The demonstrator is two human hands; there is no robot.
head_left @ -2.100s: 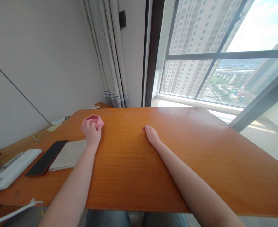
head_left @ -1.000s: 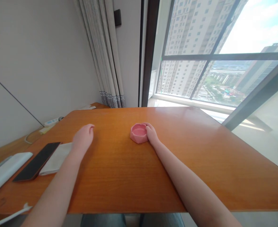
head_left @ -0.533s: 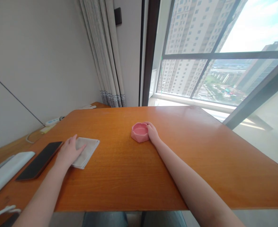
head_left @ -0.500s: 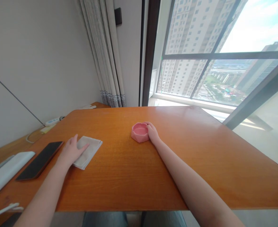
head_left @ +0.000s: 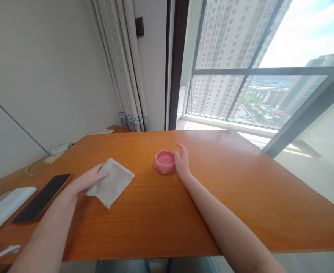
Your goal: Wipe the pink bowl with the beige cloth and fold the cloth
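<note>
A pale grey folded cloth [head_left: 116, 182] is pinched at its left edge by my left hand [head_left: 94, 177], thumb on top and fingers underneath. The cloth tilts up a little over the wooden table. Near the table's middle sits a pink faceted ashtray [head_left: 164, 163] with a notched rim. Just right of it is my right hand [head_left: 182, 160], its fingers apart and curved, holding nothing. The thumb side is at the ashtray's right edge; whether it touches I cannot tell.
Left of my left arm lies a black flat phone-like slab [head_left: 43, 197]. Beyond it are a white case [head_left: 6, 208] and a white cable [head_left: 3, 253]. A power strip [head_left: 61, 148] lies by the wall. The wooden table [head_left: 144, 227] ends before a large window.
My left hand has taken hold of the cloth and lifted it off the table, shifting it slightly right. My right hand has let go of the ashtray and its fingers have opened.
</note>
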